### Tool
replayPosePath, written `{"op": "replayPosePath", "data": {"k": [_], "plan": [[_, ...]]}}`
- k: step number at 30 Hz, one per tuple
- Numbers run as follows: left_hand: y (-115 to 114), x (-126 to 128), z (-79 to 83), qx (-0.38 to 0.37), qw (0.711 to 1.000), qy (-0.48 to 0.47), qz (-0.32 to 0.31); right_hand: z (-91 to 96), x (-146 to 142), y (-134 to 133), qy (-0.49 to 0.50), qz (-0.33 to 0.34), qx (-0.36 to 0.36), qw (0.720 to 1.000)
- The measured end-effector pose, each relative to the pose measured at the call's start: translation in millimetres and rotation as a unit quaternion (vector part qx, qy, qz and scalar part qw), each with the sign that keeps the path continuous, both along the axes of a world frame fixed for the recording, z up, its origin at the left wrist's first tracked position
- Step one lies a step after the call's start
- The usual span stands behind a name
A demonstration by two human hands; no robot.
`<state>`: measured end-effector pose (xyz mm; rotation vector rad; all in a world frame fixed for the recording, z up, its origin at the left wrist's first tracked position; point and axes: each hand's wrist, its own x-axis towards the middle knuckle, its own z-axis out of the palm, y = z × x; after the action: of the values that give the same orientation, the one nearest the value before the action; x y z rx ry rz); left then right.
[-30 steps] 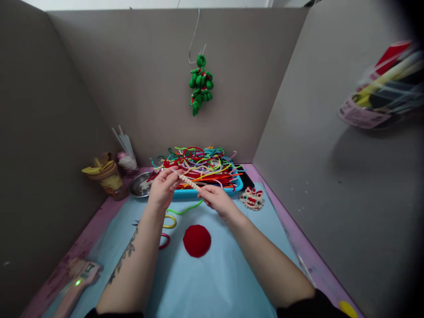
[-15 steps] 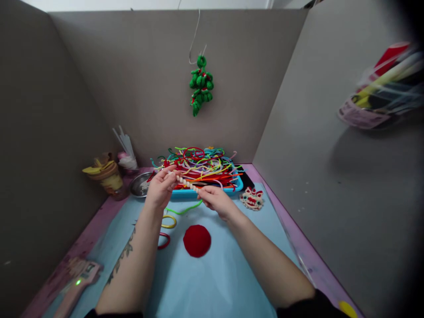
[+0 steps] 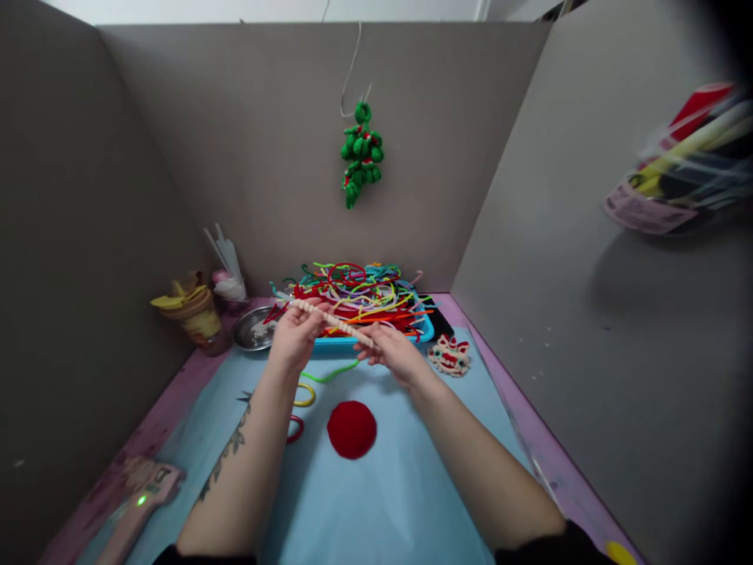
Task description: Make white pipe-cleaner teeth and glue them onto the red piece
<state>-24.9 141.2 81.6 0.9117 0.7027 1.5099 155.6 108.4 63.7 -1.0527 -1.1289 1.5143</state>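
A cream twisted pipe cleaner (image 3: 340, 323) stretches between my two hands in front of the tray, sloping down to the right. My left hand (image 3: 299, 328) grips it near its upper left end, fingers closed. The lower right end lies in the pinch of my right hand (image 3: 391, 351). Below them, a round dark red piece (image 3: 351, 430) lies flat on the blue mat. A bright green pipe cleaner (image 3: 332, 372) rests on the mat just under my hands. Yellow (image 3: 304, 394) and red loop handles, seemingly of scissors, are partly hidden behind my left forearm.
A blue tray (image 3: 353, 342) heaped with colourful pipe cleaners stands at the back. Left of it are a metal dish (image 3: 250, 333) and a pot (image 3: 197, 318). A pink glue gun (image 3: 144, 502) lies lower left, a cream-and-red animal face (image 3: 450, 355) at right. A green ornament (image 3: 361, 157) hangs above.
My right hand has shifted slightly right and loosened its fingers along the pipe cleaner, of which more now shows. The whole view has moved a little.
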Motion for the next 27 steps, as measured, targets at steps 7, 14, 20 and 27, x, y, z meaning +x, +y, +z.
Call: {"op": "replayPosePath", "data": {"k": [7, 14, 20, 27], "plan": [[-0.1, -1.8, 0.5, 0.002, 1.0, -0.015, -0.004, 3.0, 1.8, -1.5, 0.031, -0.016, 0.016, 0.999], [-7.5, 19.0, -9.0, -0.014, 0.999, 0.032, -0.036, 2.7, 1.9, -2.0, -0.002, -0.051, 0.045, 0.998], [-7.6, 19.5, -10.6, -0.01, 0.998, 0.039, -0.049, 0.5, 1.3, -1.2, 0.008, -0.058, 0.072, 0.996], [-9.7, 20.2, -7.6, 0.005, 0.997, 0.068, -0.046, -3.7, 0.5, 1.1, 0.019, -0.047, 0.072, 0.996]]}}
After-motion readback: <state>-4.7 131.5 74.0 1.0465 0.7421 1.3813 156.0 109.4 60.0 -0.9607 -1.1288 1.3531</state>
